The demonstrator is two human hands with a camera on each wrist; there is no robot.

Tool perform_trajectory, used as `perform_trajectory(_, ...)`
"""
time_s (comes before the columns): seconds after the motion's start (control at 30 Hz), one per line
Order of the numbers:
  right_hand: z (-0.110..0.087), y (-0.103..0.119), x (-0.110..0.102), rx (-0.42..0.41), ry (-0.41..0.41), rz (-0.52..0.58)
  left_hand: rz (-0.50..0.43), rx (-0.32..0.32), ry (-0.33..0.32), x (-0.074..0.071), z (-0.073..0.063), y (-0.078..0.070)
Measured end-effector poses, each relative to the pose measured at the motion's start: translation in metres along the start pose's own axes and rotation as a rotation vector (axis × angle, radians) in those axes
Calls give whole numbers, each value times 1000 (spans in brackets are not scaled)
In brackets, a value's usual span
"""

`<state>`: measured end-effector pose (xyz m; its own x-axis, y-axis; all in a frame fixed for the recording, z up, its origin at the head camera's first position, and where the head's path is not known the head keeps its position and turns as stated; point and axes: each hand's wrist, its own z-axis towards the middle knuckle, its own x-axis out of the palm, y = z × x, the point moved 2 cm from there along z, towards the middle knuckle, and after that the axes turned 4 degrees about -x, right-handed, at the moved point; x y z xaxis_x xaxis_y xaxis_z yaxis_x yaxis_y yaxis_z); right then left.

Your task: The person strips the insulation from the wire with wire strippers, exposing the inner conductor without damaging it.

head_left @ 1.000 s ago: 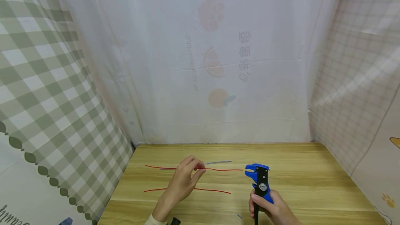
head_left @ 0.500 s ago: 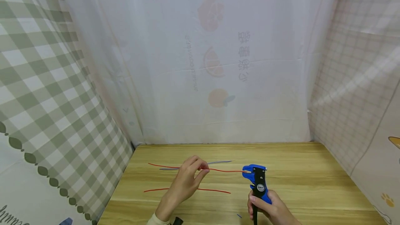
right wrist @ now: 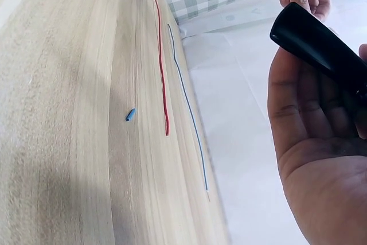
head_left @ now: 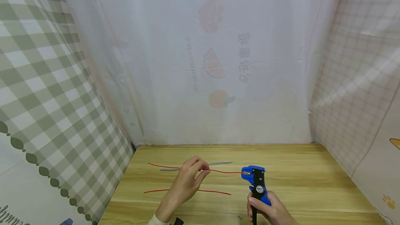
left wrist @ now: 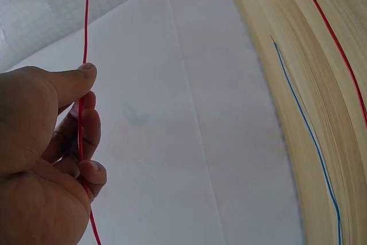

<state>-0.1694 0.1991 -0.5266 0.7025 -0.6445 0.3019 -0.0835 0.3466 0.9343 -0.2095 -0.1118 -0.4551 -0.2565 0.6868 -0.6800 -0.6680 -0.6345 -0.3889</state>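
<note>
Left hand [head_left: 189,180] pinches red wire [head_left: 226,172] (tip in right hand's [head_left: 271,210] tool [head_left: 259,187]).

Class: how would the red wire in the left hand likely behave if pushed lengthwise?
The red wire is probably light, being thin. It seems fairly stiff, its free end jutting out, not dangling, but might bow, since its span to the tool curves slightly.
</note>
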Motion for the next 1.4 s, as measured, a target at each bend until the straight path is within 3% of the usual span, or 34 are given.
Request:
perform_trajectory(1.13,2,-2,2,-38,-20,-89,-22,-10,47,-4,1,-5)
perform_trajectory(1.4,2,-3,2,-99,-14,-138,-17,7,37,-4,2,-6)
